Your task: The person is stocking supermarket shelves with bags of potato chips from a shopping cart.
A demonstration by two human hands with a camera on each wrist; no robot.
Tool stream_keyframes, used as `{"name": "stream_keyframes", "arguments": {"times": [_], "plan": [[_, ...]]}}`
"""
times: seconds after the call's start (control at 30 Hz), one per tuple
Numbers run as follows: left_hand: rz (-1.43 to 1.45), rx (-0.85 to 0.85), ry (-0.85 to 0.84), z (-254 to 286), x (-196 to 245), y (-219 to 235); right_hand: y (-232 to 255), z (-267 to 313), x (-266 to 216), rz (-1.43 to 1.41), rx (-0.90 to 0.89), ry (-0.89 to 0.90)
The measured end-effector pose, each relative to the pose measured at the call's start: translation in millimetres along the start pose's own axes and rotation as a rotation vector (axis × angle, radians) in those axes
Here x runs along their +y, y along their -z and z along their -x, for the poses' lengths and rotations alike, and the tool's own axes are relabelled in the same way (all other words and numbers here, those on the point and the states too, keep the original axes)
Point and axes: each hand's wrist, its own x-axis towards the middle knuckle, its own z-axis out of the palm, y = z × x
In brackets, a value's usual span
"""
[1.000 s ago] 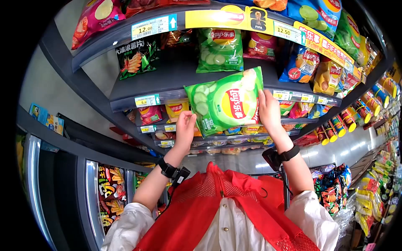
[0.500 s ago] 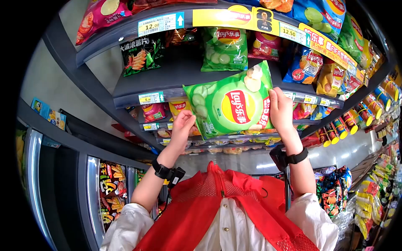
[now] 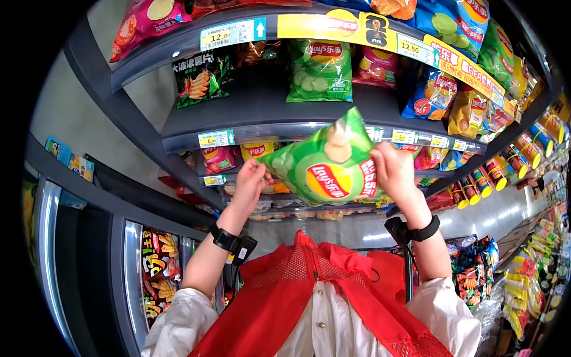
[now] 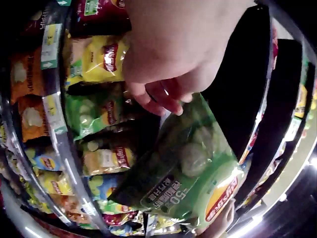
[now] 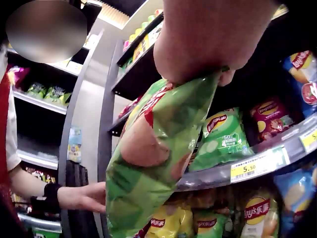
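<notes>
A green Lay's chip bag is held up before the shelf, tilted, its top corner pointing up. The right hand grips its right edge, thumb on the printed front. At the opposite corner, the left hand pinches the bag between curled fingers and thumb. In the left wrist view the fingertips of the left hand lie right at the edge of the chip bag. The right wrist view shows the bag hanging below the right hand, seen from the side.
Behind the bag, a dark shelf carries another green Lay's bag, a black chip bag and a pink bag. Price strips line the shelf edges. More chips fill the lower shelves; canisters stand at the right.
The bag first shifted slightly right and up, then tipped so its top leans back and its front foreshortens. The left hand moved slightly left and now pinches the left corner.
</notes>
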Motion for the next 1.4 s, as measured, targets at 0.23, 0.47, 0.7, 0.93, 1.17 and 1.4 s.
{"name": "stream_keyframes", "arguments": {"times": [0.23,0.47,0.7,0.93,1.17,1.4], "plan": [[-0.337,-0.044,-0.158,4,7,9,6,-16,-14,0.01,-0.163,0.182],[-1.007,-0.498,-0.048,20,10,-46,-7,-36,-31,0.053,-0.351,0.471],[-0.738,-0.344,0.009,25,-16,-48,0,-49,-37,0.131,-0.322,0.397],[-0.192,-0.126,0.003,11,8,-48,-32,-16,-23,-0.155,0.119,-0.162],[-0.349,-0.154,-0.187,-56,59,-83,-62,-35,13,-0.744,-0.175,-0.406],[-0.438,-0.23,-0.369,-145,77,-110,-85,-95,70,-0.759,0.087,-0.301]]}}
